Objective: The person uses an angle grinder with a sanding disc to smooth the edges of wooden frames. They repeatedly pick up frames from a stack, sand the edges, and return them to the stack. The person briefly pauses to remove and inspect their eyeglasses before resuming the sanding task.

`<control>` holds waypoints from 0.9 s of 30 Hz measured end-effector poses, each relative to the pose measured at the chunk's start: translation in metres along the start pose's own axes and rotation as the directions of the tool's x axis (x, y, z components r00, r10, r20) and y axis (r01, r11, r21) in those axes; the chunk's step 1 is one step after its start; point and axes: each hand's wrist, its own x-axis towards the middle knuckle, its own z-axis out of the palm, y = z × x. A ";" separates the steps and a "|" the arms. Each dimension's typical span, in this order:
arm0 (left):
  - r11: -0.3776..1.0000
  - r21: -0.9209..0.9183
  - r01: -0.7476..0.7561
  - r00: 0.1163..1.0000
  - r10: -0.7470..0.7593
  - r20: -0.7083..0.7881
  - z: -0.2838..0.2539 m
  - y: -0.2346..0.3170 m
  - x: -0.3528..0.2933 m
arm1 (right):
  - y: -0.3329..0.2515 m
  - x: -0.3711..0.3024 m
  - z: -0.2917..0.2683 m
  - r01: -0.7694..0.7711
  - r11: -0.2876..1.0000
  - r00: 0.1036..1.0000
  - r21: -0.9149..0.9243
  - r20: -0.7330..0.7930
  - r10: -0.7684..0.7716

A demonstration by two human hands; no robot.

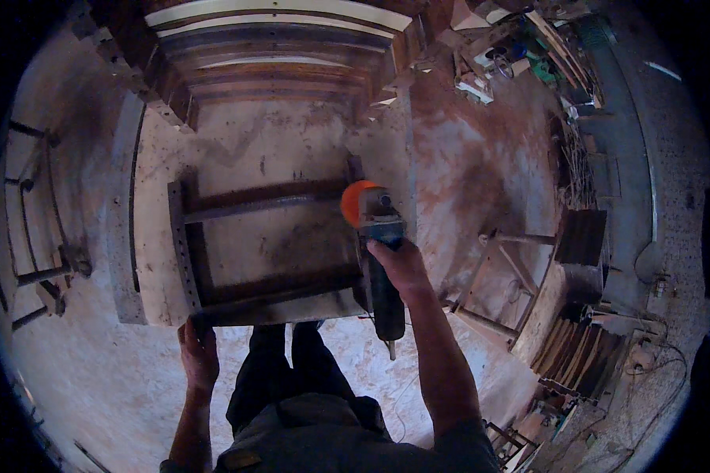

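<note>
My right hand [405, 266] is wrapped round the body of an angle grinder [385, 296] with an orange disc [356, 202]. The disc is over the right end of a dark metal frame [276, 308]; I cannot tell whether it touches. This frame has a side bar with a row of holes at the left and crossbars between its sides. It lies on a pale, stained tabletop [264, 158]. At the frame's near left corner, my left hand [199, 356] grips the metal, its fingertips partly hidden.
Stacked dark beams with pale strips [276, 55] stand at the far side of the table. Metal racks [35, 213] are on the floor at left. To the right are an angled metal frame [505, 280], ridged sheets [580, 351], scattered scrap [528, 63] and loose cables.
</note>
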 end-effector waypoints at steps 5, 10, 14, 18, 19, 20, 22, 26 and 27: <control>0.997 -0.027 0.074 0.997 -0.074 -0.001 0.004 0.003 -0.001 | -0.008 0.008 -0.008 -0.019 1.000 0.999 -0.008 -0.047 0.018; 0.997 -0.074 -0.028 0.999 0.026 -0.024 0.001 0.008 0.000 | 0.015 0.019 -0.012 -0.017 0.999 0.998 0.031 -0.066 0.019; 0.991 -0.101 0.091 0.995 -0.095 -0.039 -0.001 0.009 0.000 | -0.008 0.009 0.002 0.048 0.996 0.992 -0.076 -0.111 -0.056; 0.987 -0.121 0.109 0.992 -0.116 -0.050 0.003 -0.003 -0.006 | -0.014 0.009 0.015 0.018 1.000 0.987 0.015 -0.160 -0.016; 0.989 -0.108 0.103 0.993 -0.108 -0.045 0.005 -0.012 -0.010 | -0.013 0.009 0.027 0.061 0.996 0.996 0.066 -0.068 -0.057; 0.984 -0.171 0.054 0.990 -0.074 -0.116 0.007 -0.012 -0.015 | -0.009 0.006 0.037 0.092 0.989 0.996 0.113 0.007 -0.093; 0.852 -0.436 0.290 0.954 -0.296 0.055 0.000 -0.003 -0.015 | -0.012 0.003 0.062 0.190 0.981 0.979 -0.044 0.087 -0.185; 0.620 -0.645 0.447 0.880 -0.436 0.190 -0.005 0.006 -0.021 | -0.088 -0.040 0.124 0.310 0.905 0.929 -0.291 0.297 -0.222; 0.607 -0.660 0.443 0.882 -0.426 0.200 -0.005 0.005 -0.020 | -0.092 -0.040 0.137 0.340 0.917 0.903 -0.208 0.343 -0.257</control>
